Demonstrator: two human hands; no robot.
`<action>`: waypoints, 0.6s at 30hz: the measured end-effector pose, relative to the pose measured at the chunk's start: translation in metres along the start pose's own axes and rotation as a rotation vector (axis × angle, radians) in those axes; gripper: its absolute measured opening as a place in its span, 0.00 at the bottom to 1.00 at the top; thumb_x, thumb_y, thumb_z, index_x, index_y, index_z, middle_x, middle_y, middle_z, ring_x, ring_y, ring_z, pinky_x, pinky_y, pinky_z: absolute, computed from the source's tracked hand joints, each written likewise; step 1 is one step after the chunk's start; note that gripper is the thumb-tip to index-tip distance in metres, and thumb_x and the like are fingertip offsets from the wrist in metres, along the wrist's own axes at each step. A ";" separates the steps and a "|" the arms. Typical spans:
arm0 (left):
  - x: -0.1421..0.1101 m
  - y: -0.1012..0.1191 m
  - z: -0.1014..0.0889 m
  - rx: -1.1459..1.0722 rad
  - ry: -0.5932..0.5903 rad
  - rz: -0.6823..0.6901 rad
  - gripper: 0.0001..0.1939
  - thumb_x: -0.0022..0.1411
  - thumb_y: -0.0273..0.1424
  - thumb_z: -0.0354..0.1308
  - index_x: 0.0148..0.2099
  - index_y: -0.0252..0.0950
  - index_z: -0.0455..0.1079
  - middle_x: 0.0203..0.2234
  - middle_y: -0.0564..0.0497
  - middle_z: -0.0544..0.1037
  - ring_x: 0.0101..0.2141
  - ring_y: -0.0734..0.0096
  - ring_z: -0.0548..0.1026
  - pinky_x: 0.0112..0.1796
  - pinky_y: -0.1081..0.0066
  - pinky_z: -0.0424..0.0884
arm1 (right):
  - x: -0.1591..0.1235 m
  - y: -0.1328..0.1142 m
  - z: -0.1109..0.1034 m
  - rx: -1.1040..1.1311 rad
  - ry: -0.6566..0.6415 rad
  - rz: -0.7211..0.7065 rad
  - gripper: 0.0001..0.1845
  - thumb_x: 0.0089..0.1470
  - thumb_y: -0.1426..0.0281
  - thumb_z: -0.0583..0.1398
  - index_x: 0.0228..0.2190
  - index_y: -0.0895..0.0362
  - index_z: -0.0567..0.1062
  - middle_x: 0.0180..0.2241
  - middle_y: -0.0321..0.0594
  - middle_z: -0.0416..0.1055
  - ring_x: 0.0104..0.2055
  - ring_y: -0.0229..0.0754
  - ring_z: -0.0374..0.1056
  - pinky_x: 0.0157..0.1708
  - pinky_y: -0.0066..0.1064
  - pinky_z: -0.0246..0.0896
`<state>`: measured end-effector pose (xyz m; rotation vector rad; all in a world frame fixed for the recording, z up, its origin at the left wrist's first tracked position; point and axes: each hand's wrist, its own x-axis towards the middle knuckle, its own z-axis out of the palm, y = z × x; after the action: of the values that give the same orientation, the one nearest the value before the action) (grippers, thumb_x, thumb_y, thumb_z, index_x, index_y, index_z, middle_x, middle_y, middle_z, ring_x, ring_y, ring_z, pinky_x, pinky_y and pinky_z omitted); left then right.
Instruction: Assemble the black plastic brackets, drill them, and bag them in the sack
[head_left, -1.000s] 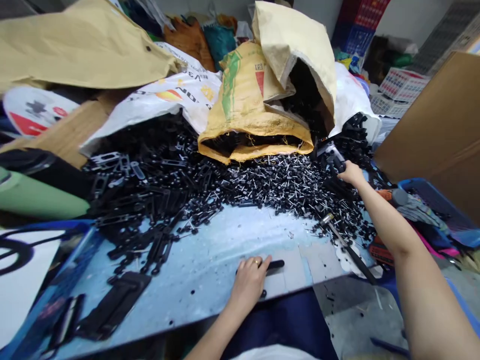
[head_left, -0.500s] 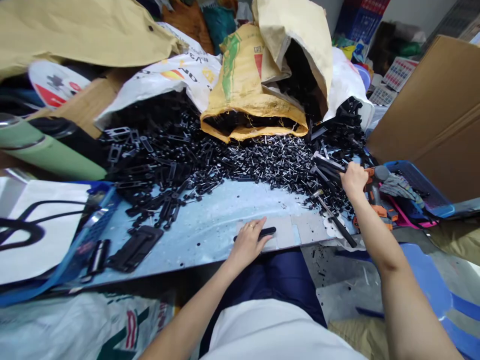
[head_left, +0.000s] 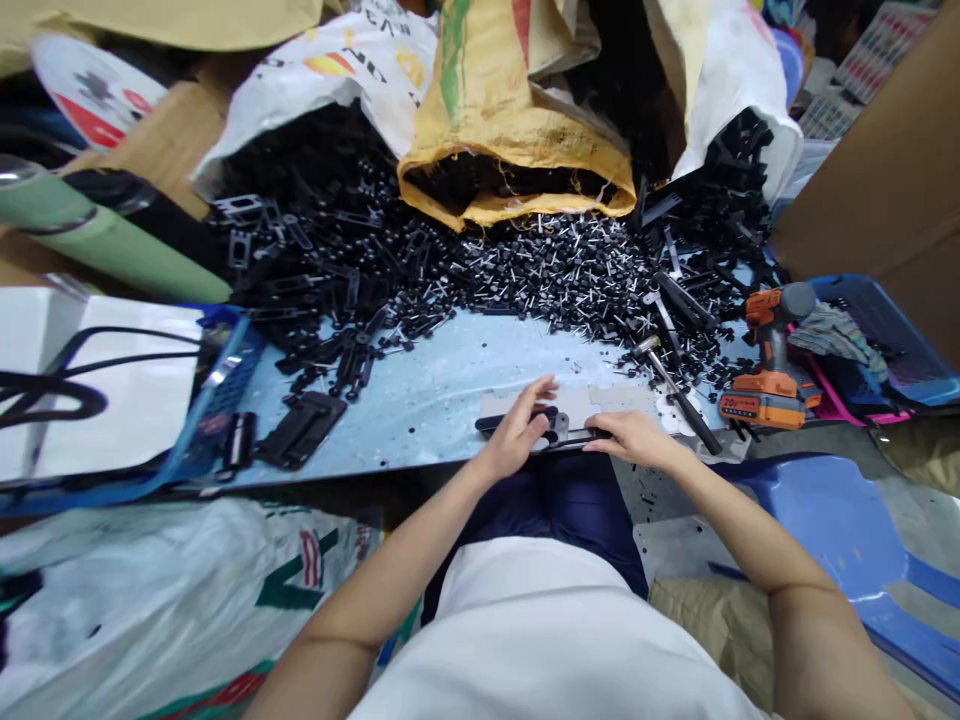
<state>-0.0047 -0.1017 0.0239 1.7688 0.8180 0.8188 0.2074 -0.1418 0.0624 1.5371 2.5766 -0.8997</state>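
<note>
My left hand (head_left: 517,432) is closed on a long black plastic piece (head_left: 489,424) at the table's front edge. Part of that piece is hidden under my fingers. From the right, my right hand (head_left: 628,438) pinches the dark end of a narrow grey metal piece (head_left: 561,430) with a rounded head. Both pieces meet between my hands, above a flat grey pad (head_left: 611,398). Just right of my right hand lies a hammer (head_left: 679,400), its dark handle pointing towards me.
Loose black parts and small pins (head_left: 547,265) spread across the back, below a yellow sack (head_left: 517,110). An orange cordless drill (head_left: 765,385) stands at the right, near a blue basket (head_left: 919,340). Another blue basket (head_left: 240,350) and a black rectangular part (head_left: 301,430) lie left.
My right hand has come from the parts at the right to the front edge, bringing the grey metal piece to the black piece. My left hand has closed more round the black piece.
</note>
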 end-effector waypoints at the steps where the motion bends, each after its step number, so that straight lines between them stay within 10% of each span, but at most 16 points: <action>1: 0.002 -0.004 -0.005 0.126 -0.053 -0.019 0.29 0.62 0.47 0.44 0.58 0.35 0.55 0.52 0.39 0.66 0.51 0.59 0.65 0.51 0.58 0.62 | 0.002 0.004 0.001 -0.111 0.003 0.008 0.17 0.59 0.58 0.51 0.39 0.58 0.69 0.33 0.43 0.72 0.35 0.42 0.69 0.32 0.28 0.54; 7: 0.014 -0.020 -0.007 0.714 -0.347 -0.074 0.34 0.50 0.54 0.56 0.51 0.36 0.63 0.50 0.39 0.67 0.51 0.50 0.63 0.50 0.55 0.58 | 0.019 0.009 0.016 -0.413 -0.081 0.109 0.19 0.59 0.56 0.50 0.37 0.57 0.70 0.33 0.44 0.73 0.33 0.43 0.70 0.27 0.27 0.48; 18: 0.004 -0.029 -0.009 0.746 -0.189 0.031 0.32 0.49 0.55 0.56 0.47 0.35 0.62 0.38 0.43 0.73 0.40 0.56 0.72 0.41 0.62 0.66 | 0.017 -0.015 0.016 -0.493 0.103 0.115 0.21 0.61 0.57 0.46 0.39 0.57 0.71 0.32 0.48 0.71 0.35 0.45 0.67 0.30 0.32 0.46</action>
<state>-0.0142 -0.0856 0.0000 2.4670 1.0494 0.3608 0.1824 -0.1405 0.0512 1.5822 2.4780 -0.1538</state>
